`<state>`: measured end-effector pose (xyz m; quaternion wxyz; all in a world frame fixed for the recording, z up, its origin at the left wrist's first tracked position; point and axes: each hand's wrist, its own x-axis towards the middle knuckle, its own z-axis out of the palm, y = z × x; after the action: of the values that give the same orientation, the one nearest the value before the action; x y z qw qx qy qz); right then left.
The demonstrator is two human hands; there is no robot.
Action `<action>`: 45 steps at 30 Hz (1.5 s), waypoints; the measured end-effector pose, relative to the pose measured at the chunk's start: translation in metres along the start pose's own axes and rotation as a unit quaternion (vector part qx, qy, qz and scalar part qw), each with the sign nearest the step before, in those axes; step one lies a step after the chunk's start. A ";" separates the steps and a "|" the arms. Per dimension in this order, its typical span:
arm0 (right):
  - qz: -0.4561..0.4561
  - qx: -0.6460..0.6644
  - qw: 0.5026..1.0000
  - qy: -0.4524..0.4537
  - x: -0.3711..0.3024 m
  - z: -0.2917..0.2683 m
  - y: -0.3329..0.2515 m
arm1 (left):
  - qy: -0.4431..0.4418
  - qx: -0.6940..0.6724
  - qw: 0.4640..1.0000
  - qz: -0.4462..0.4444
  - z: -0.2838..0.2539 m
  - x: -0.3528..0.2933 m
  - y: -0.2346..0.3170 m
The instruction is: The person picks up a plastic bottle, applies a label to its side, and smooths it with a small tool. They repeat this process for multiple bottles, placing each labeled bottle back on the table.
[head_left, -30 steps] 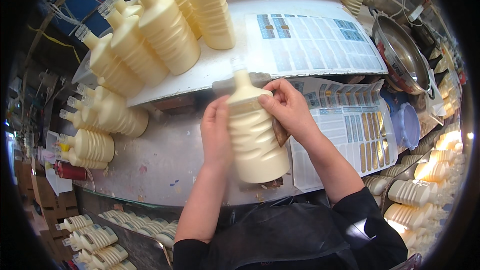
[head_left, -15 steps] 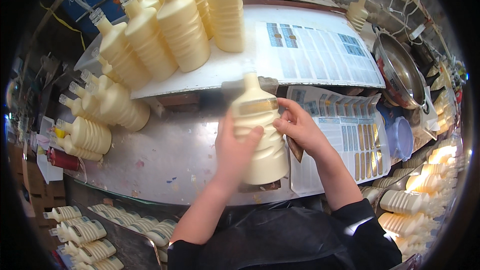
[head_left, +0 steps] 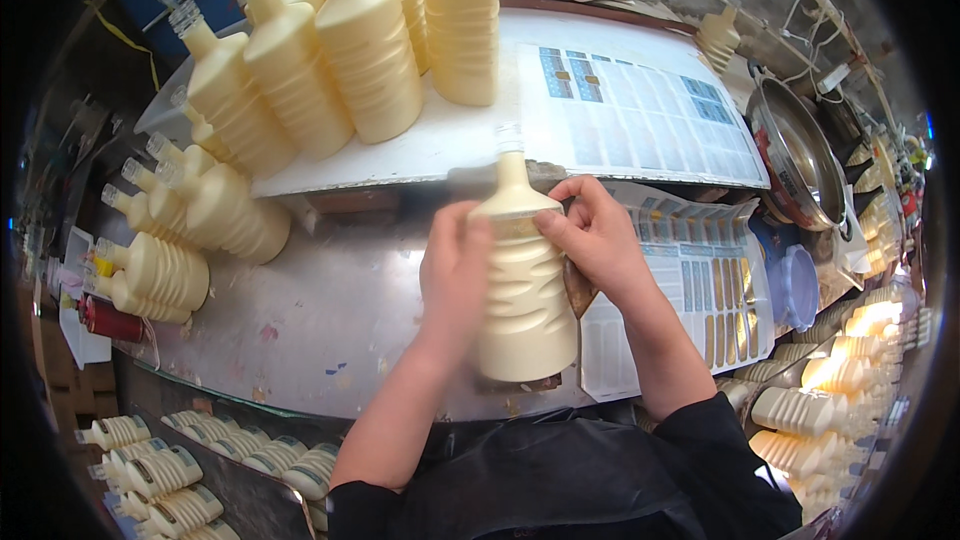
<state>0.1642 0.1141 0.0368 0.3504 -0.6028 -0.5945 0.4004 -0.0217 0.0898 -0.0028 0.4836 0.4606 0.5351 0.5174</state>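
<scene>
A cream-coloured bottle (head_left: 527, 315) with a ribbed body and clear threaded neck stands upright in front of me, near the bench's front edge. My left hand (head_left: 452, 265) is curled against its left side, fingers blurred by motion. On the right shoulder, my right hand (head_left: 597, 240) presses its thumb to the front, other fingers bent at the edge. A narrow band label runs across the shoulder, partly covered by that thumb. Below the right hand a brown pointed piece (head_left: 579, 292) sticks out; its kind and how it is held I cannot make out.
Several similar bottles (head_left: 370, 60) stand on the raised white board (head_left: 480, 130). More bottles (head_left: 230, 215) lie at the left. Label sheets (head_left: 640, 120) spread over the board, and another sheet (head_left: 690, 290) lies lower right. A metal pan (head_left: 795, 145) and purple basin (head_left: 797, 285) sit at right.
My right thumb has moved up onto the band label, which shows less now. The left hand has shifted back to the bottle's left side, its thumb off the front. The bottle looks more upright.
</scene>
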 end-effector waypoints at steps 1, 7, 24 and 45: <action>0.003 0.003 1.000 -0.001 0.000 0.001 0.000 | 0.007 0.015 1.000 0.003 0.002 0.001 0.000; 0.013 0.014 1.000 0.001 -0.001 0.002 0.000 | 0.015 0.008 1.000 0.013 0.006 0.002 -0.003; 0.036 0.216 0.971 -0.096 0.006 0.003 0.035 | -0.068 -0.085 0.993 -0.036 0.004 0.006 -0.009; 0.078 0.275 0.950 -0.125 0.006 -0.001 0.027 | -0.029 -0.093 0.995 -0.019 0.008 0.000 -0.002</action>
<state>0.1768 0.1188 0.0128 0.3931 -0.4730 -0.4514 0.6465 -0.0136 0.0904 -0.0043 0.5493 0.4182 0.4788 0.5424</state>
